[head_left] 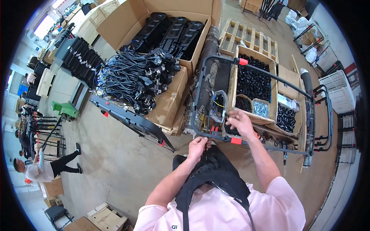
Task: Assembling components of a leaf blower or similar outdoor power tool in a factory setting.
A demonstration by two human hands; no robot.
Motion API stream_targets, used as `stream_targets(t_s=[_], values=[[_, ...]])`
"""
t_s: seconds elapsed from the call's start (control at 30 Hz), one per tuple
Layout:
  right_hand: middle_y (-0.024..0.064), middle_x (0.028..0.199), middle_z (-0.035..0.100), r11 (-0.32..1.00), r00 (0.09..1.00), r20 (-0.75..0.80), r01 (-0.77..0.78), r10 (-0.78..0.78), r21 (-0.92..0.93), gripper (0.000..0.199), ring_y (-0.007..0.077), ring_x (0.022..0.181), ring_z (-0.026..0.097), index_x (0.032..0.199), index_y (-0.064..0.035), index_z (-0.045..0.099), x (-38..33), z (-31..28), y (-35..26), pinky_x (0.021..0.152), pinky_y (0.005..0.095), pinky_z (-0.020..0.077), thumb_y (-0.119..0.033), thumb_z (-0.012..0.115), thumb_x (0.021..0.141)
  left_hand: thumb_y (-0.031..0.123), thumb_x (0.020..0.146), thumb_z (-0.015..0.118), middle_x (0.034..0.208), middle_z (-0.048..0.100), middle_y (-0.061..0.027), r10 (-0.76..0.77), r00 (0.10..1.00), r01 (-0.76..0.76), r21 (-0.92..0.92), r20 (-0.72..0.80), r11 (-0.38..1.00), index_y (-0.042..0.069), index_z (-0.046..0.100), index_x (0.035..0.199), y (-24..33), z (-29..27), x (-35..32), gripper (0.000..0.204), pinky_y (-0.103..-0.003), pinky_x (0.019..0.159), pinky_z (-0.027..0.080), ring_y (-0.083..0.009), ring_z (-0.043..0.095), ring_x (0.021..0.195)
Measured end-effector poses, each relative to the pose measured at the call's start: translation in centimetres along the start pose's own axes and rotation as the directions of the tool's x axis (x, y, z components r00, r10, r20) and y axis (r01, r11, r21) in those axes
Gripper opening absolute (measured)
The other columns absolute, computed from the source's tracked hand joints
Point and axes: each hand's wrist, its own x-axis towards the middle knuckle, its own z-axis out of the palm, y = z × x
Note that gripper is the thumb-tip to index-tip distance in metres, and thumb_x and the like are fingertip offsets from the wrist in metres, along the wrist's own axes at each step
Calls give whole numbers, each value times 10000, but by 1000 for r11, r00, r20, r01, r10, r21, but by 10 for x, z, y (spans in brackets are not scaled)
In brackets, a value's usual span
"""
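Behind the dark metal frame [216, 135] with red-orange clips, where the left hand [198, 146] grips the near bar and the right hand [239, 122] curls its fingers at a clear bag [219, 106] of wires, wooden boxes [252, 82] hold black parts, and a cardboard carton [165, 104] carries coiled black cables [135, 79].

This is a factory assembly floor or workshop: bare concrete floor [115, 161], big cardboard boxes [169, 23] of black moulded parts and bundled power cords [135, 77], a wooden pallet [248, 38], wooden bins of small black fittings [252, 82], metal frames [262, 73], and another worker [42, 167] nearby.
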Motion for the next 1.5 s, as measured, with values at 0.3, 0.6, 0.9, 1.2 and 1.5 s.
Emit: stream_targets(t_s=[0.3,0.6,0.9,1.2,1.5], values=[[98,1012,733,812,882,245,-468,403,347,310,184,846,724,1248,28,647,-118,35,54,711,295,573,-178,703,1024,240,1053,668,979,767,-59,-21,1000,21,84,-5,996,79,696,1011,12,-3,-2,169,-306,691,565,-158,740,833],[7,1034,728,610,824,213,-539,525,582,191,147,823,634,1195,-132,675,-64,88,143,713,295,491,-245,675,1041,264,1027,698,962,762,-88,-133,991,131,128,6,983,18,669,1153,22,-11,6,278,-301,695,567,-159,716,797],[-2,944,721,566,828,280,-542,486,621,128,135,788,597,1049,-149,747,-59,106,125,715,299,414,-246,663,1044,312,1034,683,902,762,-51,-211,975,198,178,62,964,51,683,1085,29,-16,7,266,-279,679,545,-135,702,754],[19,981,716,978,968,152,-206,201,14,268,135,848,619,1163,-37,766,-68,92,121,796,317,512,-228,604,1065,292,1068,633,918,751,-49,-200,971,161,257,134,953,42,711,1068,19,-21,-1,262,-285,686,542,-136,687,744],[179,1106,721,477,777,613,596,-140,-646,264,393,1048,719,1178,-42,701,-48,108,-4,881,483,582,-160,583,973,272,1069,619,761,635,8,289,956,-283,415,49,865,47,701,994,-9,-30,-31,251,-298,629,490,-95,585,683]])
